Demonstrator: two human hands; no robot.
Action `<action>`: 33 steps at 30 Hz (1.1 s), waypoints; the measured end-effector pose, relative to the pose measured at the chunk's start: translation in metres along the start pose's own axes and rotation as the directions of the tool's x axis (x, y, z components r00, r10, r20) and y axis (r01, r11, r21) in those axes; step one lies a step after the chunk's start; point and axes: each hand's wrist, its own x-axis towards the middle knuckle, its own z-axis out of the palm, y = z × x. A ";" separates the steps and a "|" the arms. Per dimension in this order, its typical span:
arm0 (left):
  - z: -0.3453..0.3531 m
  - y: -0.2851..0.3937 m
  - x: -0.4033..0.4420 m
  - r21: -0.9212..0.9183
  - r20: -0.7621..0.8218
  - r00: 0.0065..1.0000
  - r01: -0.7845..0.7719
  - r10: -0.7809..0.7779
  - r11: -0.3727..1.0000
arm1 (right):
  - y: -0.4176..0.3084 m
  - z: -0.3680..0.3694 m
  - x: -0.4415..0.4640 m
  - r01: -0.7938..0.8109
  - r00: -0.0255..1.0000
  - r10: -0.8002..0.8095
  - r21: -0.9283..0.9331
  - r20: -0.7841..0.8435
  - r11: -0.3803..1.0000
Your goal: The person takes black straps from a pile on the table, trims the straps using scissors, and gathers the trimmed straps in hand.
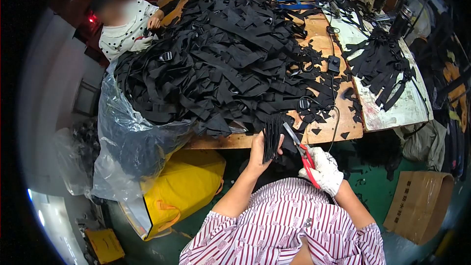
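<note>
My bare left hand is wrapped round a bundle of black webbing straps, held upright at the table's front edge. My right hand, in a white glove, grips scissors by their red handles. The metal blades point up and left, close beside the bundle's upper end; whether they touch it I cannot tell. Just beyond both hands, a large heap of black straps covers much of the wooden table. Small black offcuts lie scattered to the right of the bundle.
A co-worker sits at the far left of the heap. Clear plastic hangs over the left edge above a yellow bag. More straps lie on a white board. A cardboard box stands on the floor at right.
</note>
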 end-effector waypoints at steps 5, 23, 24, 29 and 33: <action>0.006 -0.001 -0.008 -0.010 -0.109 0.993 0.039 -0.040 0.999 | -0.001 -0.002 0.002 -0.001 0.997 -0.001 0.020 0.077 1.000; 0.005 -0.006 -0.012 0.046 -0.075 0.995 0.064 -0.060 0.997 | -0.008 -0.001 -0.002 0.053 0.997 -0.060 -0.126 -0.057 0.991; 0.007 -0.002 -0.013 0.028 -0.091 0.994 0.069 -0.066 0.997 | -0.009 -0.001 -0.002 0.031 0.999 -0.036 -0.094 -0.041 0.995; 0.007 -0.003 -0.012 0.045 -0.081 0.996 0.041 -0.038 0.998 | 0.000 0.010 -0.008 0.056 0.994 -0.050 0.061 -0.099 0.997; 0.002 -0.007 -0.011 0.061 -0.059 0.997 0.058 -0.055 0.996 | 0.001 0.012 -0.008 -0.069 0.998 0.065 0.180 0.025 0.981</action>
